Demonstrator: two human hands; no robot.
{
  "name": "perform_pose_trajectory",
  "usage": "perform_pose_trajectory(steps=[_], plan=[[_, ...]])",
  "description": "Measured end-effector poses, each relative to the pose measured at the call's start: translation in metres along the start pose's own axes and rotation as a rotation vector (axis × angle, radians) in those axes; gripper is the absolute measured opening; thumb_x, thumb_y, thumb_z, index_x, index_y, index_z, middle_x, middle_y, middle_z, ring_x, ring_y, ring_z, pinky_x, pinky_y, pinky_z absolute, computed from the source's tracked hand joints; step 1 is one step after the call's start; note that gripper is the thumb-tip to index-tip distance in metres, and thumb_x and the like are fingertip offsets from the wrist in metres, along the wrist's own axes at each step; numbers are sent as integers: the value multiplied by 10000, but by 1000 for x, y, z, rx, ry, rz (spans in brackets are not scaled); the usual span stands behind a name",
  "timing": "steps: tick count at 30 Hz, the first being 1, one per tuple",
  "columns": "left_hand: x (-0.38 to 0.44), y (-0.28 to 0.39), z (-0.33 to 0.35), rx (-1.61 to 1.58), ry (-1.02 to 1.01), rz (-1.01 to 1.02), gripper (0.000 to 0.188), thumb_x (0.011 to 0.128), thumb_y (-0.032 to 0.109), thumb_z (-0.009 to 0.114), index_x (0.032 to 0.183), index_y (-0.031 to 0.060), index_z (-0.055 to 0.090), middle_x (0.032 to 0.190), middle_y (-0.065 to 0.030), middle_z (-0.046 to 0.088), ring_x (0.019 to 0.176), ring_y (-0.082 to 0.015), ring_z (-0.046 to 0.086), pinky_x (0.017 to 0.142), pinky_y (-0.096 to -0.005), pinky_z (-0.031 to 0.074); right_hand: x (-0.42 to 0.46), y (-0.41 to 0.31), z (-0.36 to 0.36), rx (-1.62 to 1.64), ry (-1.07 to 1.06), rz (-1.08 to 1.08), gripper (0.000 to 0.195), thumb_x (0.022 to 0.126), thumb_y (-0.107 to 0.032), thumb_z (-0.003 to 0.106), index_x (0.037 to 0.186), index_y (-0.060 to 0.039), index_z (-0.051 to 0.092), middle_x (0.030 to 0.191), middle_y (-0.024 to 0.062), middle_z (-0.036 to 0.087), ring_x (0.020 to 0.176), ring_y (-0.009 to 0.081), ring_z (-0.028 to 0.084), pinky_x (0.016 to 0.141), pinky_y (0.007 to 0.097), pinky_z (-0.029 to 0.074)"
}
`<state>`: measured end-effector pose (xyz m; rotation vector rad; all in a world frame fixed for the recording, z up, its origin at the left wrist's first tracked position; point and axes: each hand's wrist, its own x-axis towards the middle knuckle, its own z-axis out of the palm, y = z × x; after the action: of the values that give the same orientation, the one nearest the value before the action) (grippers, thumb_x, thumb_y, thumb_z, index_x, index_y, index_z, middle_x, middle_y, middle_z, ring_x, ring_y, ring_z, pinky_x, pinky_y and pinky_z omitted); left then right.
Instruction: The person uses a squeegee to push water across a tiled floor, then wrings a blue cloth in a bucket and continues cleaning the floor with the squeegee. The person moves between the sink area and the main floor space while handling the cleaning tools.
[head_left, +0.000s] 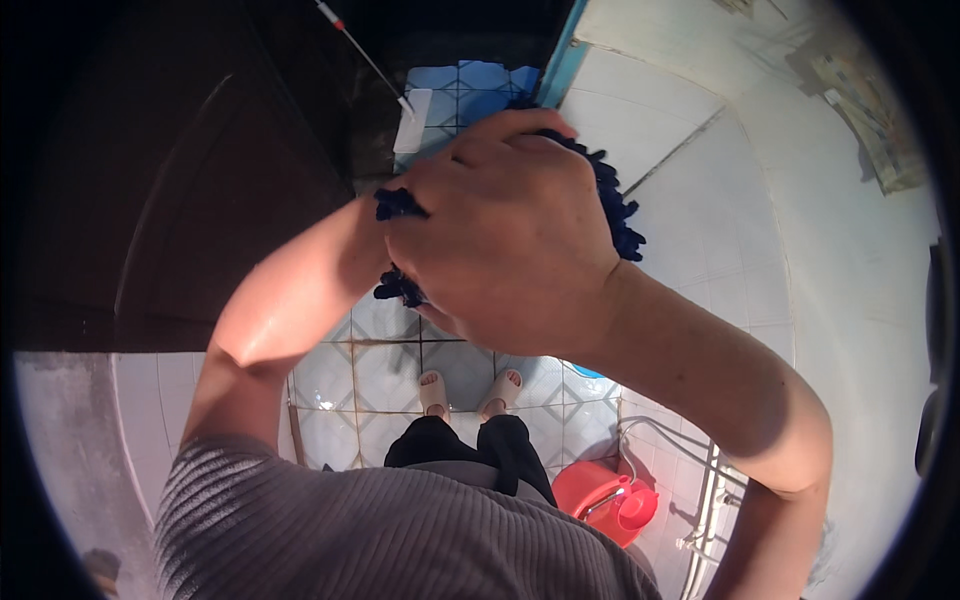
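A dark navy chenille cloth or mitt (624, 229) is bunched up high in front of my chest. My right hand (510, 240) is clenched around it, closest to the camera, and tufts poke out on both sides of the fist. Behind and above that fist, my left hand (499, 135) also grips the bundle; most of its fingers are hidden. The two hands overlap, so the middle of the cloth cannot be seen.
Below are grey-white floor tiles (386, 375), wet in places, and my beige slippers (508, 388). A red bucket (581, 487) with a red scoop (637, 508) stands by wall pipes (709, 510). A white flat mop (412, 124) lies ahead near a blue doorframe (559, 71); a dark door (195, 225) stands left.
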<state>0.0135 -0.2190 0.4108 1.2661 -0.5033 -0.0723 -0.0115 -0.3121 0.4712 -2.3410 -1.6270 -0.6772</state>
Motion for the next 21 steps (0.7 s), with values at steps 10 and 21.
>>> perform_pose_trajectory(steps=[10,21], plan=[[60,-12,-46,872,-218,177,123,759,139,433,832,106,527,676,-140,553,631,-260,546,592,-329,421,20,-6,49,-119,-541,-315,71,548,-131,545,506,-91,586,596,42,559,607,167,553,542,269,429],[22,-51,-85,341,252,-366,200,718,246,504,719,51,549,638,-86,518,561,-178,494,564,-271,398,10,-8,93,73,-422,-286,76,620,-147,563,615,-77,592,621,52,556,665,167,552,581,274,440]])
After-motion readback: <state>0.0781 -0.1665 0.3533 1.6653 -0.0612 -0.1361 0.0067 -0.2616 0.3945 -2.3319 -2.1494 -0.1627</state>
